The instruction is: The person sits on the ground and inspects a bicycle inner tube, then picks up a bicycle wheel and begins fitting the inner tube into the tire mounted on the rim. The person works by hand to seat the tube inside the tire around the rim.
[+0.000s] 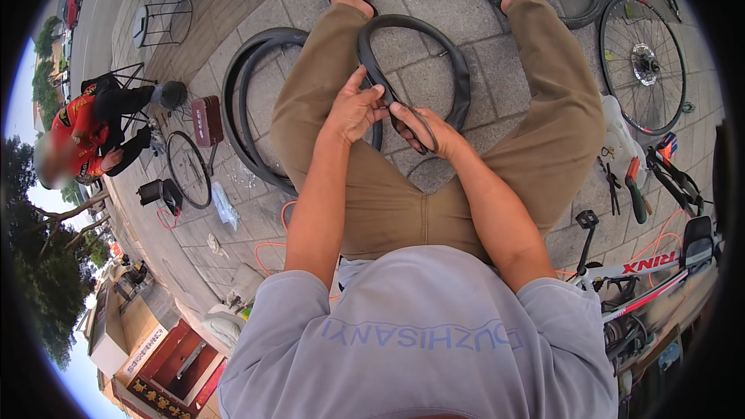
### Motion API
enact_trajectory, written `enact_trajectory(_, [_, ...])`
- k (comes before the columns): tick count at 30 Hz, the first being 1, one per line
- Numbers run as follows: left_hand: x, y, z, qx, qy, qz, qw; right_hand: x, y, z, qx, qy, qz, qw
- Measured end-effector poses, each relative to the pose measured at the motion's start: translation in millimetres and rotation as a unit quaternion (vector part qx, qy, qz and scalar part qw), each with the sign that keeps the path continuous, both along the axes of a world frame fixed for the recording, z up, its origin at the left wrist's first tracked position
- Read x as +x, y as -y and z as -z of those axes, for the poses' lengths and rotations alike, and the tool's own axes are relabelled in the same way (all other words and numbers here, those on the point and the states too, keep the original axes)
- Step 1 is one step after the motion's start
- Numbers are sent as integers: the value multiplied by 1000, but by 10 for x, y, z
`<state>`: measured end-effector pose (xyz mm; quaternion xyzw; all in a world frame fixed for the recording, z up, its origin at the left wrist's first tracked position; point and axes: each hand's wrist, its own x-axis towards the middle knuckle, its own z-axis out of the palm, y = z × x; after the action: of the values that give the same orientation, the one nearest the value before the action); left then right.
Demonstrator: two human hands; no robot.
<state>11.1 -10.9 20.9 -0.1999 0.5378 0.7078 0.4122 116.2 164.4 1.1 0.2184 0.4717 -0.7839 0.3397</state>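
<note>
A black rubber bicycle tube (458, 77) loops up between my knees. My left hand (353, 109) holds its left side, fingers pinched on the rubber. My right hand (423, 128) is closed on the same tube just to the right and slightly lower, thumb along it. Just left of my hands, behind my leg, black tyres (237, 105) lie in rings on the paving.
A person in red (85, 120) sits at left near a dark red case (207, 120) and small rim (208, 178). Right: a spoked wheel (621, 101), pliers (611, 186), green-handled tool (638, 202) and bicycle frame (613, 271). Another tyre (586, 12) lies beyond my feet.
</note>
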Motion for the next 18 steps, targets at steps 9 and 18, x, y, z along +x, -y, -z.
enact_trajectory(9, [6, -28, -30, 1, 2, -3, 1000, 22, -9, -19, 58, 5, -16, 998])
enact_trajectory(18, [-398, 51, 74, -122, -22, 62, 990, 81, -12, 45, 121, -6, -64, 991])
